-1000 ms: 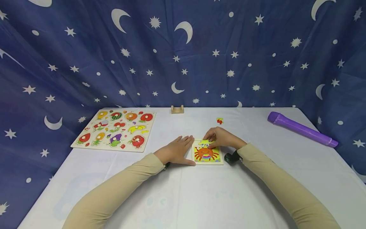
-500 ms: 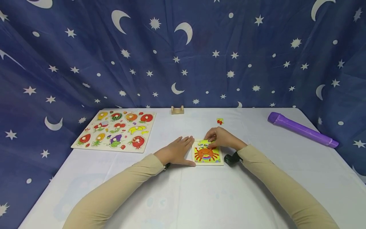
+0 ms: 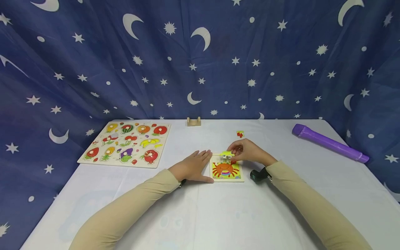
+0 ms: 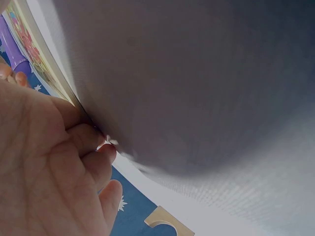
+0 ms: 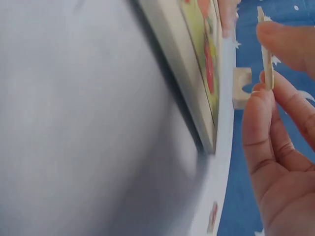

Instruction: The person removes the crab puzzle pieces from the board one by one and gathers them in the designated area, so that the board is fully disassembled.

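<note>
A small square jigsaw puzzle [image 3: 225, 170] with an orange crab picture and a pale wooden rim lies on the table in front of me. My left hand [image 3: 191, 168] rests along its left edge, fingers spread and thumb at the near corner. Thumb and fingers of my right hand [image 3: 250, 152] pinch a yellow puzzle piece [image 3: 227, 154] with printed eyes. In the right wrist view this piece [image 5: 267, 56] is seen edge-on, held up off the puzzle. Another puzzle piece [image 3: 240, 134], yellow and red, lies on the cloth beyond the right hand.
At the back left lies a wooden fruit peg board [image 3: 137, 147]. A small notched wooden block [image 3: 193, 121] stands at the table's back edge. To the right lies a purple microphone-shaped object [image 3: 331, 143]. Behind the table hangs a blue curtain [image 3: 175, 86] with stars and moons.
My right hand has lifted the yellow piece with the eyes up from the crab puzzle's top part and moved slightly right. The left hand stays at the puzzle's edge.
</note>
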`<state>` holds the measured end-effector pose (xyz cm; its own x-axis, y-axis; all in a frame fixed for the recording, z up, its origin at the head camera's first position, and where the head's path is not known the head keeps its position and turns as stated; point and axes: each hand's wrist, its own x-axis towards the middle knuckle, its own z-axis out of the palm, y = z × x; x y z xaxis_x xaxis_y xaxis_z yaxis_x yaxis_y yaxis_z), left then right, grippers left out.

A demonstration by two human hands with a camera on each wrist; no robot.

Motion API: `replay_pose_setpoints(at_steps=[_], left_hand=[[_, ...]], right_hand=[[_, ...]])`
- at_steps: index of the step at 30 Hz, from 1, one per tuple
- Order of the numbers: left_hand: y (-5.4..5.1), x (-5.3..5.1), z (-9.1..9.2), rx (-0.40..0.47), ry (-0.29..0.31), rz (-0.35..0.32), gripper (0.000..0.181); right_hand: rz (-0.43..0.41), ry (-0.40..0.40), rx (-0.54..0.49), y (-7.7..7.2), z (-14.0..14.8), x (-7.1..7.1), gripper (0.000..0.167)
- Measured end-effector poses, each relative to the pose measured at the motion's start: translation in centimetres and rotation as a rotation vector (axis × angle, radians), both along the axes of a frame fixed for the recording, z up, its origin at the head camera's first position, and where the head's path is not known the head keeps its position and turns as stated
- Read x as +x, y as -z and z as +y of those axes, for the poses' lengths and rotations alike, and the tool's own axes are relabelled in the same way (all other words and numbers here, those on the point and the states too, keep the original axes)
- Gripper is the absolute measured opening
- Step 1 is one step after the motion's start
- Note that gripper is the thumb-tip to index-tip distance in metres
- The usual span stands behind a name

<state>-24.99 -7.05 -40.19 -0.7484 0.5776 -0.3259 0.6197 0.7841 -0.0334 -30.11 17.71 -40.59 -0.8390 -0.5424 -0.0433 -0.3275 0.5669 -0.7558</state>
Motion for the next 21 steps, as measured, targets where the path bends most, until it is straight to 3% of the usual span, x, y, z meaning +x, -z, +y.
replay_pose_setpoints(at_steps=[10, 21], left_hand=[[-0.1, 0.3, -0.1, 0.010, 0.015, 0.020, 0.103], [0.0, 0.2, -0.1, 0.021, 0.019, 0.024, 0.103]], right_hand=[[0.040, 0.103, 0.018, -1.6, 4.0, -0.3, 0.034], [0.044, 0.209, 0.071, -2.1, 8.2, -3.5, 0.034]])
